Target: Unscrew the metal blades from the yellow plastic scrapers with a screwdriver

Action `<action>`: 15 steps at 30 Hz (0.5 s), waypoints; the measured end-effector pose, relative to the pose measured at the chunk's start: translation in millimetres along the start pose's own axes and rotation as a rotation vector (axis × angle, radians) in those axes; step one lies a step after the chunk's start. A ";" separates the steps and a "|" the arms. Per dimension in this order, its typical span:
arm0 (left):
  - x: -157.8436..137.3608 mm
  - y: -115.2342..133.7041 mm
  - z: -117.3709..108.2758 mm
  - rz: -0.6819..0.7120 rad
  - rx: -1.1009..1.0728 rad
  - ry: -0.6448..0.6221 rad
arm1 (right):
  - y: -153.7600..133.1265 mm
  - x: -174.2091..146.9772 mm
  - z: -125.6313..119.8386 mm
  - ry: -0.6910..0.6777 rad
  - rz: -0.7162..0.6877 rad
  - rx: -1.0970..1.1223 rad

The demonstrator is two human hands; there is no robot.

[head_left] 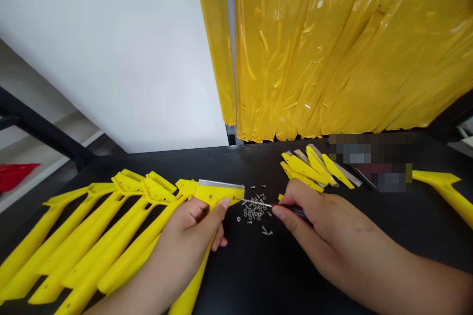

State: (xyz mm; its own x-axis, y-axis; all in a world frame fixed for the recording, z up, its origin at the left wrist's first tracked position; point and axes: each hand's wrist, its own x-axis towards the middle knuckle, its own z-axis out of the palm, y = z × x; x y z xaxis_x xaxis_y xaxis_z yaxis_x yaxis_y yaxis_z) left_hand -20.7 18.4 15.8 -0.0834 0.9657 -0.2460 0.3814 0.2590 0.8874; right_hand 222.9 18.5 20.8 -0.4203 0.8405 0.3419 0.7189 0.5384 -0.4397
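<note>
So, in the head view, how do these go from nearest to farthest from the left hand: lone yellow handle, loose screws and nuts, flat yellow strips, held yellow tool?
1. Yellow tool: in the left hand.
2. Loose screws and nuts: to its right.
3. Flat yellow strips: farther right and back.
4. Lone yellow handle: far right.

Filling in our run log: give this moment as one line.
left hand: grips yellow scraper | right hand: holds screwdriver, tip at scraper head | nearby: loose screws, nuts

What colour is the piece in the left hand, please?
The piece is yellow, with a silvery strip along one edge, best in the head view.
</note>
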 end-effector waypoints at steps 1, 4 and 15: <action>0.4 0.7 0.1 -0.003 -0.017 -0.007 | -0.1 -0.2 -0.7 -0.014 0.018 0.027; -0.1 4.2 -0.3 -0.041 -0.130 -0.041 | -1.3 -0.8 -7.4 -0.027 -0.019 0.126; -3.4 7.3 -4.1 -0.097 -0.495 -0.105 | 0.9 1.8 -15.9 0.157 -0.411 0.033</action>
State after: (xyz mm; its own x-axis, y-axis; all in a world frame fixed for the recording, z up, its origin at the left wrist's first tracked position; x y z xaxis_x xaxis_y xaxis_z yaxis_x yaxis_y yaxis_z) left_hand -21.4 17.2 24.7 0.0063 0.9360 -0.3519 -0.1070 0.3505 0.9304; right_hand 231.5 19.5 34.3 -0.5761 0.5384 0.6150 0.4905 0.8296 -0.2667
